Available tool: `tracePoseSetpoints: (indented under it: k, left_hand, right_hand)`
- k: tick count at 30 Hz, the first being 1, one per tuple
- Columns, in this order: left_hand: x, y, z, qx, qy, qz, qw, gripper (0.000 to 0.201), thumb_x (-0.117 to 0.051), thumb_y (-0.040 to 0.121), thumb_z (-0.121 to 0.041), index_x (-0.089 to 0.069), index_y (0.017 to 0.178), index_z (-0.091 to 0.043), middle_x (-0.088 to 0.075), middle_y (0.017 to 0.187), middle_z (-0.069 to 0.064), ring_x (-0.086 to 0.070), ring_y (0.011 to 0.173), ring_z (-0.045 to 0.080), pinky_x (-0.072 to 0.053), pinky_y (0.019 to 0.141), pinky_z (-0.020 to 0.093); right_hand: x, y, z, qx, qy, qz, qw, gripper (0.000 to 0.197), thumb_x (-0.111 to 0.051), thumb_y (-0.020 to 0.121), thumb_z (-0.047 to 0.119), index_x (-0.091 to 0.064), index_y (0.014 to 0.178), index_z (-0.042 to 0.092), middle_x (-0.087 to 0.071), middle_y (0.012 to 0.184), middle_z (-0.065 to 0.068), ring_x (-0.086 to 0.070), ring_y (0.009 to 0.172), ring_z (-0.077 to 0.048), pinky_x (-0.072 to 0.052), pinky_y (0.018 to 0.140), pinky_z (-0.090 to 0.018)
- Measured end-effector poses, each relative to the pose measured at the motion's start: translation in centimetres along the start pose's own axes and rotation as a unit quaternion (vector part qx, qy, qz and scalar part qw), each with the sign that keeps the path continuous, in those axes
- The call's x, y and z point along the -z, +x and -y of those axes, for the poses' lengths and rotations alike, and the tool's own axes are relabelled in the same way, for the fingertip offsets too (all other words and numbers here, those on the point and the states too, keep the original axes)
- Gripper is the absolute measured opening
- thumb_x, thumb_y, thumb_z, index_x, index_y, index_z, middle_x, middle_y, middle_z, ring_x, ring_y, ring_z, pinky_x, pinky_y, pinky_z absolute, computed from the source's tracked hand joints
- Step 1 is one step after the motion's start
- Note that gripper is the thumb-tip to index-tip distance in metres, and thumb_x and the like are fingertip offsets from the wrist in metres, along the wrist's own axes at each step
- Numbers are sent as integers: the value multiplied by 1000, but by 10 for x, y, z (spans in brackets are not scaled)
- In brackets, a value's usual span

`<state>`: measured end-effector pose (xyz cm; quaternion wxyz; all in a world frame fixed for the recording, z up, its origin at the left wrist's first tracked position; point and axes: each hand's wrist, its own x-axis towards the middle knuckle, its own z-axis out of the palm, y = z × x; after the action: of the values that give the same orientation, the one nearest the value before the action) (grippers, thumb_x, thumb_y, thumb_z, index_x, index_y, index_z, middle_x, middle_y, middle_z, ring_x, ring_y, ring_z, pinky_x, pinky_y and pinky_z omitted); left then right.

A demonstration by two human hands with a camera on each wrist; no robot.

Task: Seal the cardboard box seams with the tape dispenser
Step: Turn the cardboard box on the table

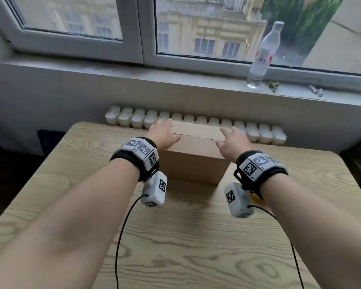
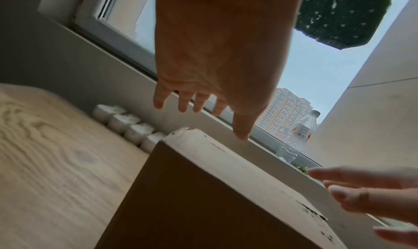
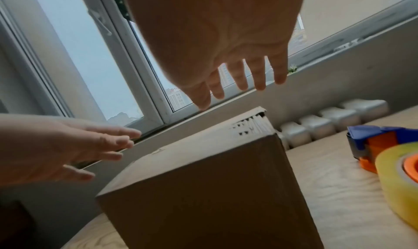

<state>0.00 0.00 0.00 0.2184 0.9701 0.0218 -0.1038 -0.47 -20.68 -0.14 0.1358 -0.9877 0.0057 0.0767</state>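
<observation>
A brown cardboard box (image 1: 196, 161) stands in the middle of the wooden table (image 1: 175, 236), its top flaps down with a thin seam (image 1: 196, 136) across the top. My left hand (image 1: 163, 132) hovers over the box's left end, fingers straight and spread (image 2: 199, 101). Over the right end my right hand (image 1: 231, 140) is held the same way (image 3: 235, 84). Neither hand holds anything. The blue and orange tape dispenser (image 3: 384, 145) with its yellowish tape roll (image 3: 398, 177) lies on the table right of the box. In the head view my right wrist hides nearly all of it.
A white radiator (image 1: 258, 132) runs behind the table's far edge, close to the box. On the windowsill stand a clear plastic bottle (image 1: 263, 57) and some small items (image 1: 316, 90). Cables hang from both wrist cameras over the near part of the table.
</observation>
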Motion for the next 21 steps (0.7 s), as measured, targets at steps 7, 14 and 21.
tracePoseSetpoints:
  k: [7,14,21]
  left_hand:
    - [-22,16,13,55,-129,36,989,79,-51,94,-38,-4,155,-17,-19,158,14,-26,144,26,-25,114,36]
    - [-25,19,9,73,-171,29,982,76,-52,95,-33,-7,154,-13,-27,155,15,-30,142,26,-26,113,32]
    - [-24,1,1,86,-192,16,977,71,-56,92,-33,-21,150,-13,-36,151,12,-38,138,26,-32,109,34]
  right_hand:
    - [-21,11,-16,-70,79,18,994,54,-47,95,29,-29,143,10,-46,136,-24,-44,126,-38,-37,101,-39]
    - [-29,11,-16,-86,135,37,986,63,-47,95,23,-19,150,12,-42,144,-20,-42,131,-35,-35,105,-37]
    - [-21,-2,-19,-96,159,19,982,64,-47,94,25,-18,151,16,-40,149,-13,-40,134,-33,-34,109,-39]
